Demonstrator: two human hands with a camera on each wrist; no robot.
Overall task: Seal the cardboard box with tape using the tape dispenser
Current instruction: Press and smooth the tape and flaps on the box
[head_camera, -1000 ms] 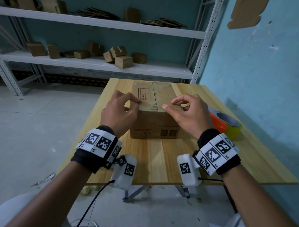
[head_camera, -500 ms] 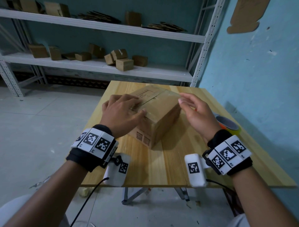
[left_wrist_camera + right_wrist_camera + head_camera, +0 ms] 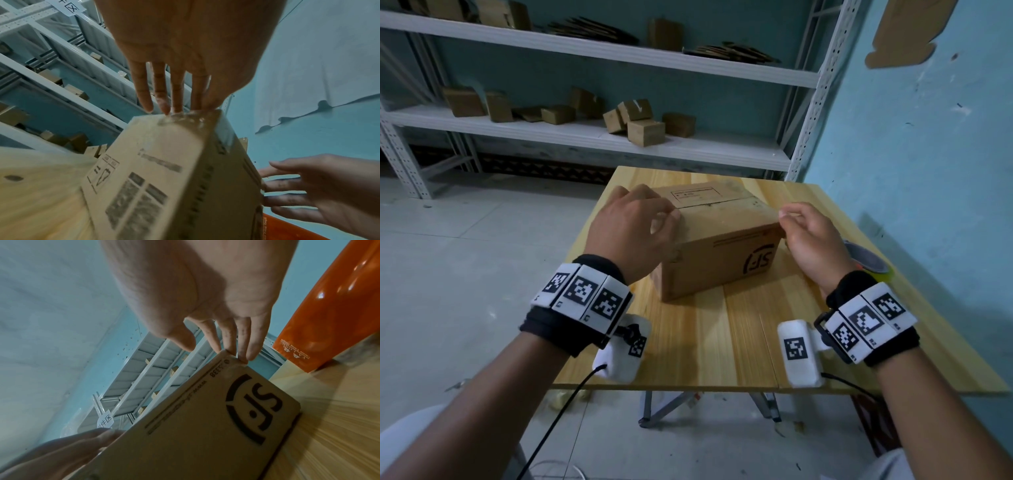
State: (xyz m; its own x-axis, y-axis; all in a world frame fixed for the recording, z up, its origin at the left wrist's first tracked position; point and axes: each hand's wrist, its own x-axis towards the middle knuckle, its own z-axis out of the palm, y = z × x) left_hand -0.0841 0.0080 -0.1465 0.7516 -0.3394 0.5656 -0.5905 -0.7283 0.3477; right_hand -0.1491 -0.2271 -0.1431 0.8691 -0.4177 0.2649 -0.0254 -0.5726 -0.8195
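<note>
The left hand (image 3: 631,233) lies on the left top edge of the box (image 3: 717,255). Its fingers are almost straight and touch the cardboard; they do not curl around it. The box stands on the counter (image 3: 722,342), closed, with the seam of the two flaps running across the top and the side with the round logo turned to the person. The right hand (image 3: 808,240) is at the right top corner of the box, loose, and only its fingertips touch the corner. Right of this hand, near the counter's right edge, lies the tape dispenser (image 3: 868,262), orange and partly hidden behind the wrist.

The head view shows the whole box and both hands together. The left wrist view shows more: the fingertips (image 3: 162,104) of the left hand rest on a shiny strip at the top edge, and the end side of the box carries blurred printed symbols. The right wrist view shows the logo side from near, the fingertips (image 3: 242,353) of the right hand on the corner, and the orange dispenser (image 3: 333,313) standing close behind.

The counter is of pale wood boards. Behind it stands a white metal shelf (image 3: 585,133) with small cartons (image 3: 645,132) and flat cardboard. The walls are blue-green and the floor (image 3: 465,274) is grey.
</note>
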